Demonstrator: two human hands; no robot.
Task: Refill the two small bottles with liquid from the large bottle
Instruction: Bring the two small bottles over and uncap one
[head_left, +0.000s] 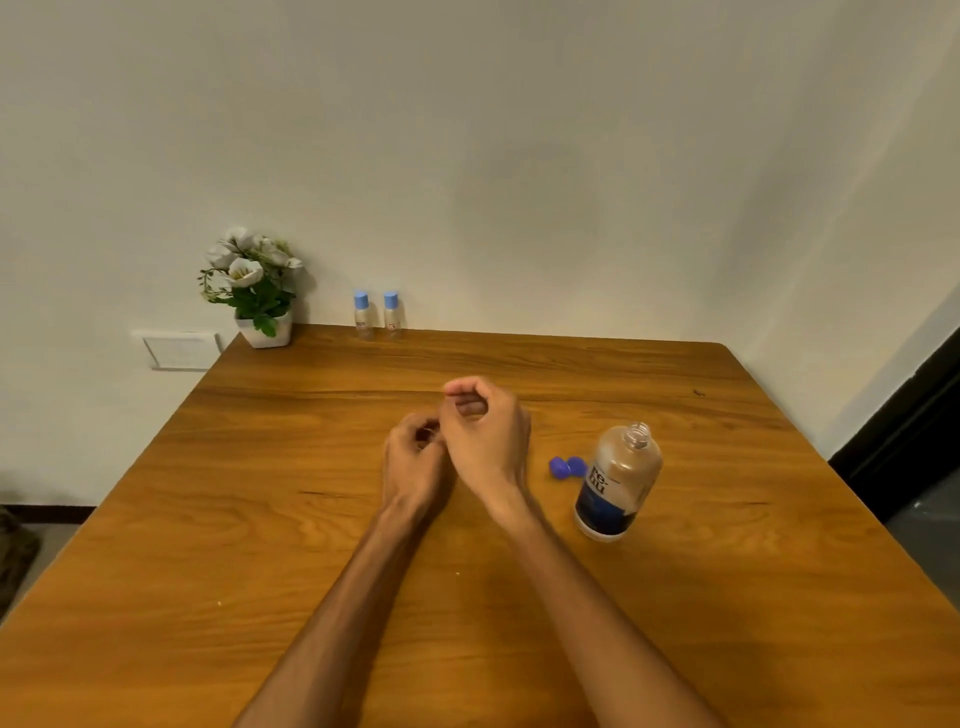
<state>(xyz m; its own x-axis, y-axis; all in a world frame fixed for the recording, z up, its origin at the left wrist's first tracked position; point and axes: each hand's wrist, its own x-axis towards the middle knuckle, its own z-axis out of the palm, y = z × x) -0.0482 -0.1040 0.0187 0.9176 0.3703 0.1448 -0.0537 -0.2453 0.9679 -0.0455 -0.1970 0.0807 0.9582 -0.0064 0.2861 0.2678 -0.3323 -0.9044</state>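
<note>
Now both hands, left hand (415, 457) and right hand (485, 431), curl loosely, seemingly empty. Reach past them for a capped small bottle (362, 312); keep it upright while uncapping.

light: warm, dim, even | shadows: soft on wall (519, 156) | edges: wide-angle bend; slight blur

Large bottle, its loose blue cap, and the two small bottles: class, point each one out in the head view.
large bottle (618, 480): head view, on its label.
blue cap (567, 466): head view, on its top.
small bottles (362, 312): head view, on the left one's clear body, by the wall.
</note>
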